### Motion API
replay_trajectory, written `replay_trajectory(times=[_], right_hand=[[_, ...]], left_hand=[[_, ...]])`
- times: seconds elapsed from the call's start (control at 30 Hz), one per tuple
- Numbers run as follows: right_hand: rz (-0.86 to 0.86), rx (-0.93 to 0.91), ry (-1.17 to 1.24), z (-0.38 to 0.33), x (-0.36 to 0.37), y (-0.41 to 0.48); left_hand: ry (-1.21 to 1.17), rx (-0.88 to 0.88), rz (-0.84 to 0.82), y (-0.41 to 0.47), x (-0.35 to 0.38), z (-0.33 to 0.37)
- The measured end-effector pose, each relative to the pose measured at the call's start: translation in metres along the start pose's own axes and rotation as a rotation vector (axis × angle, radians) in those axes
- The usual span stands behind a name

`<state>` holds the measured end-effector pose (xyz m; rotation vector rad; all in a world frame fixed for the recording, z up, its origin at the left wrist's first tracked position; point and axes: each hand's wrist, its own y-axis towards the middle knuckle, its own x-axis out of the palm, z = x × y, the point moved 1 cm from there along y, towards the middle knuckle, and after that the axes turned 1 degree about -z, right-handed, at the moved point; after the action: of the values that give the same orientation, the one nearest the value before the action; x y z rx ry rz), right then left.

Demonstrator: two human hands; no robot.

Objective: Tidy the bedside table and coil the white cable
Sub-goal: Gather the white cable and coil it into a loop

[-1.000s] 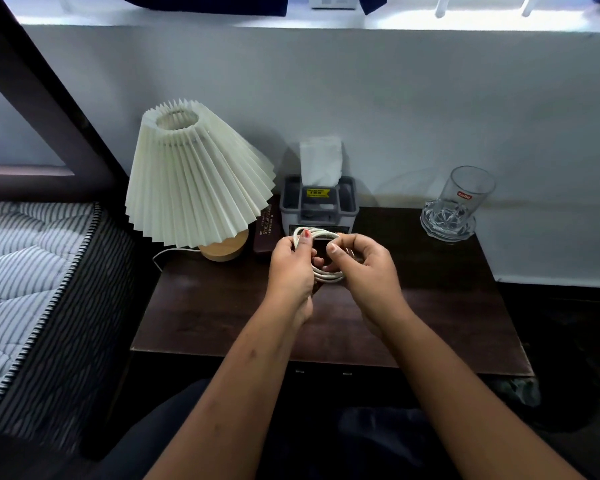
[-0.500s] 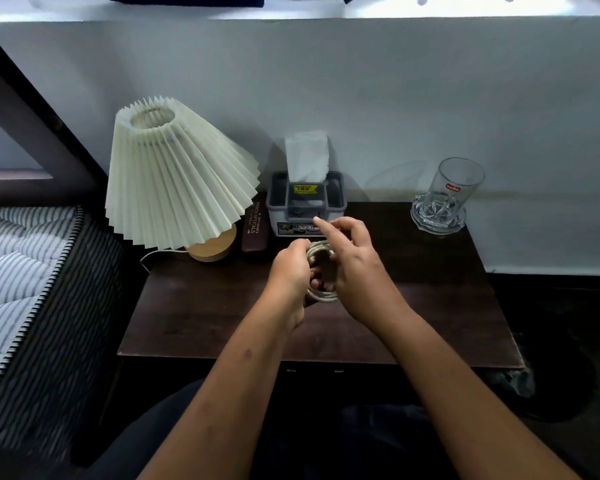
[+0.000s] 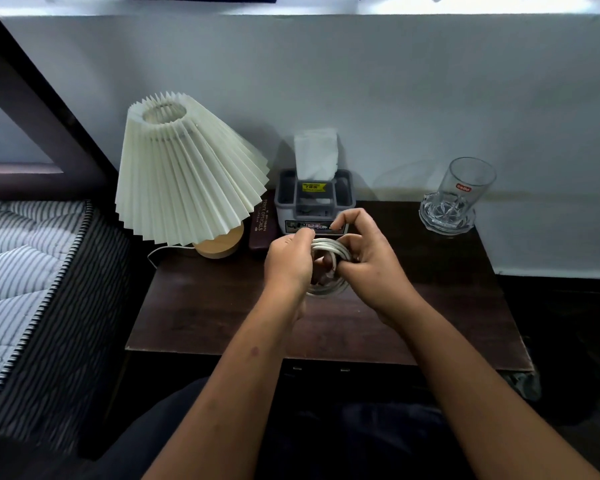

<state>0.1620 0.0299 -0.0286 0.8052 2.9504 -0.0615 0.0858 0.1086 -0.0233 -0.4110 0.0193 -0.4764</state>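
Holding the coiled white cable (image 3: 327,251) above the counter (image 3: 222,306), the left hand (image 3: 290,261) and right hand (image 3: 369,258) are both gripping it. Its loops are sitting between the two grips, the lowest loop hanging just beneath them.

White cable (image 3: 327,247) wound into a small coil (several loops), held above dark bedside table (image 3: 201,306).

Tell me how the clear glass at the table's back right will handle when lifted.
The clear glass leans tilted in a cut-glass dish, so it may tip or slide when touched. Smooth walls look slippery, and it is probably fragile.
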Motion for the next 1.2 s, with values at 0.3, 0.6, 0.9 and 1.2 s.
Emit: replay_trajectory(times=[0.3,0.6,0.9,1.2], right_hand=[[-0.095,-0.002,0.219,-0.003,-0.001,-0.002],[0.289,0.305,0.696,0.004,0.002,-0.001],[0.325,0.301,0.624,0.012,-0.016,-0.004],[0.356,0.266,0.497,0.013,-0.02,-0.002]], left_hand=[[-0.148,-0.166,-0.097,0.006,-0.002,-0.006],[-0.228,-0.085,-0.068,0.0,0.014,-0.011],[-0.294,-0.098,0.01,-0.001,0.024,-0.016],[-0.216,-0.113,-0.008,-0.001,0.028,-0.021]])
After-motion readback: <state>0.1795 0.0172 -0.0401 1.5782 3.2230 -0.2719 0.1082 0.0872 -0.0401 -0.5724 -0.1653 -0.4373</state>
